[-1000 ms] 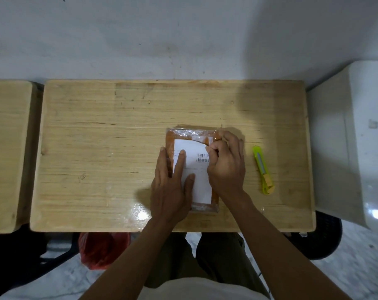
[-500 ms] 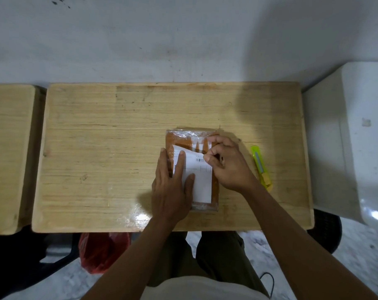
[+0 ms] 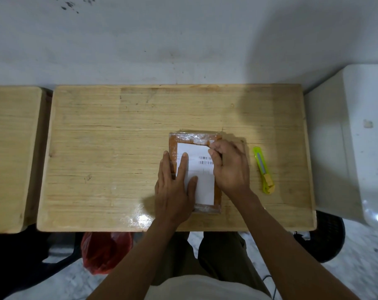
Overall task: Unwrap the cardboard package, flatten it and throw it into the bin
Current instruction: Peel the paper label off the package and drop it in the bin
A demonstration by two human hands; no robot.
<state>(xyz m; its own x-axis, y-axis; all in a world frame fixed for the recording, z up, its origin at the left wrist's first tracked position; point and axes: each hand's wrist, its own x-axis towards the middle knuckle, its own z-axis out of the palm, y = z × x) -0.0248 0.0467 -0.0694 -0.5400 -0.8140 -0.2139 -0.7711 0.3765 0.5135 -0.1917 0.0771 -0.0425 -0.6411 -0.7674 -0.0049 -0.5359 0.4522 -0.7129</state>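
On the pale wooden table [image 3: 110, 152], the flat orange-brown cardboard package wrapped in clear plastic [image 3: 195, 173] lay near the front edge, pinned by the left hand [image 3: 175, 187], spread flat and gripping nothing. The right hand [image 3: 230, 165] pinched at the top right corner of the white paper shipping label [image 3: 202, 169], which half a second earlier curled up and now lay flatter. A yellow-green utility knife [image 3: 263, 169] rested just beside the right hand.

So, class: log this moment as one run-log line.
stage: unwrapping | left hand: flat on package | right hand: picking at label corner | cutter: unused on table
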